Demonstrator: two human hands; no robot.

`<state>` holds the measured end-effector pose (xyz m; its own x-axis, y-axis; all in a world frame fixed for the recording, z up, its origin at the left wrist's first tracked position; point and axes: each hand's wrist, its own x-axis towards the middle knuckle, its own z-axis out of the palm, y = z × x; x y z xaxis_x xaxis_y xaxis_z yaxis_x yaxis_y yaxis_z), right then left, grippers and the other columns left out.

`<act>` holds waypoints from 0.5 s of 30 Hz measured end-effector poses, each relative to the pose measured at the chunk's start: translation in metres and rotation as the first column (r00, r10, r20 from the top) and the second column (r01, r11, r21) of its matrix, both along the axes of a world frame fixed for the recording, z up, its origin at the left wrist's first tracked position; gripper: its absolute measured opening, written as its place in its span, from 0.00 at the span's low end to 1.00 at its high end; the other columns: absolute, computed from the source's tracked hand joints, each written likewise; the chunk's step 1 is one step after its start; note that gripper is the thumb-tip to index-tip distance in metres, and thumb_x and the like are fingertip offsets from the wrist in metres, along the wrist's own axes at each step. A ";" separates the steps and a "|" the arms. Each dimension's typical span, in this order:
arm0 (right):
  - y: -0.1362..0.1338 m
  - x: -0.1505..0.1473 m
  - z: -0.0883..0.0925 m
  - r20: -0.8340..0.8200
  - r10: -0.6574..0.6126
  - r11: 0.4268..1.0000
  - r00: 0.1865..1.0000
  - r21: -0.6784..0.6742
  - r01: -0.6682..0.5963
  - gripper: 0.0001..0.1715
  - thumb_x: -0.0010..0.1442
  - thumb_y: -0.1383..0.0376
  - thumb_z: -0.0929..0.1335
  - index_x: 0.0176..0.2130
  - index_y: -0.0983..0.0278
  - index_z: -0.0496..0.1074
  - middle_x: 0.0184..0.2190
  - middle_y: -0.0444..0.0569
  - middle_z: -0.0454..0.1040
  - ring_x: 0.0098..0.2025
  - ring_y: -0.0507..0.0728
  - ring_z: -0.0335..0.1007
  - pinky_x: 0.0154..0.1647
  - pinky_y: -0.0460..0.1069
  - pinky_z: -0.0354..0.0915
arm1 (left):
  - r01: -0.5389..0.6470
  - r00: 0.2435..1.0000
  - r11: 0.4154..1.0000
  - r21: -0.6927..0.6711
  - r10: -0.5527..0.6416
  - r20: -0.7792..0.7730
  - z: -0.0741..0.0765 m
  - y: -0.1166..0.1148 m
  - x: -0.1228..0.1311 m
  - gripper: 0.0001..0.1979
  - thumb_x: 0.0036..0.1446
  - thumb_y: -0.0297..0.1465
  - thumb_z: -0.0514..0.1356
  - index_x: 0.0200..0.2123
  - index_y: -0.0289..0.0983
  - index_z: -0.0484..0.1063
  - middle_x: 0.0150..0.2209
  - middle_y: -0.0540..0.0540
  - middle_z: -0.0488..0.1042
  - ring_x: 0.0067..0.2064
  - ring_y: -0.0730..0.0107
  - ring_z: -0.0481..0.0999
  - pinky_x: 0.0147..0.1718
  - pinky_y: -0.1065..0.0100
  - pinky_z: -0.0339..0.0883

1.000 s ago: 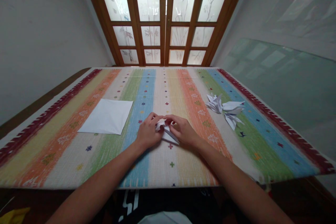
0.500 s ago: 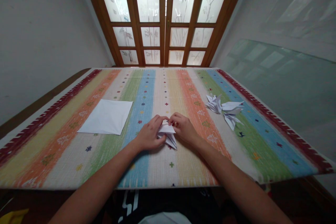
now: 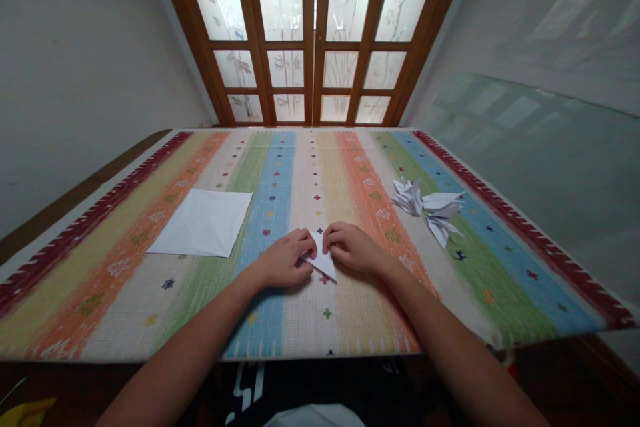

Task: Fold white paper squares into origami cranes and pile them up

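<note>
A small folded piece of white paper (image 3: 321, 260) lies flat on the striped cloth in the middle of the table. My left hand (image 3: 284, 260) has its fingers curled and pressed on the paper's left edge. My right hand (image 3: 352, 248) is curled over the paper's upper right side, its fingertips pinching it. Only a narrow triangle of the paper shows between the two hands.
A flat stack of white paper sheets (image 3: 204, 222) lies to the left. Several finished folded paper figures (image 3: 429, 208) sit in a loose pile to the right. The striped cloth (image 3: 125, 280) covers the table. A wooden glass-paned door (image 3: 313, 33) stands behind.
The folded paper, held a little above the cloth and partly open before, now lies pressed flat. Both hands have dropped lower and closer to me.
</note>
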<state>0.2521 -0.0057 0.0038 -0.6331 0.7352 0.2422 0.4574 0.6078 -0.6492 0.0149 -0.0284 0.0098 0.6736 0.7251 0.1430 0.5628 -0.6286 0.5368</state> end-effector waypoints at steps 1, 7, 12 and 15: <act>0.000 0.000 -0.001 0.013 -0.001 1.000 1.000 -0.005 0.001 0.16 0.57 0.79 0.67 0.33 0.61 0.81 0.36 0.48 0.79 0.40 0.57 0.75 0.48 0.52 0.67 | -0.015 1.000 1.000 -0.008 0.015 0.011 0.000 0.000 0.001 0.05 0.58 0.27 0.58 0.37 0.39 0.74 0.41 0.44 0.73 0.43 0.60 0.74 0.47 0.58 0.71; -0.001 0.000 -0.007 0.005 -0.128 0.991 0.992 -0.029 0.128 0.27 0.55 0.74 0.77 0.53 0.60 0.78 0.46 0.52 0.79 0.47 0.60 0.75 0.52 0.55 0.69 | -0.073 0.996 0.997 -0.008 0.074 0.058 -0.005 0.004 0.001 0.04 0.61 0.27 0.60 0.36 0.39 0.75 0.44 0.42 0.74 0.47 0.58 0.75 0.52 0.56 0.72; 0.000 0.008 -0.009 0.068 -0.169 0.985 0.983 0.032 0.167 0.24 0.54 0.66 0.81 0.49 0.61 0.78 0.49 0.54 0.76 0.52 0.63 0.72 0.55 0.59 0.67 | -0.181 0.981 0.983 0.022 0.179 0.074 -0.008 0.006 -0.002 0.11 0.55 0.28 0.66 0.42 0.40 0.74 0.51 0.42 0.72 0.54 0.54 0.74 0.58 0.50 0.69; 0.001 0.008 -0.006 0.053 -0.170 0.985 0.984 -0.010 0.170 0.21 0.53 0.68 0.81 0.44 0.62 0.76 0.46 0.52 0.77 0.48 0.61 0.72 0.51 0.56 0.67 | -0.223 0.971 0.975 0.016 0.221 0.092 -0.011 0.008 -0.002 0.15 0.54 0.28 0.67 0.46 0.40 0.73 0.52 0.41 0.73 0.55 0.53 0.74 0.59 0.49 0.68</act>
<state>0.2598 -0.0049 -0.0022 -0.5100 0.8363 0.2012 0.5864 0.5092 -0.6300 0.0130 -0.0202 -0.0011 0.4798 0.8504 0.2159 0.6404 -0.5077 0.5763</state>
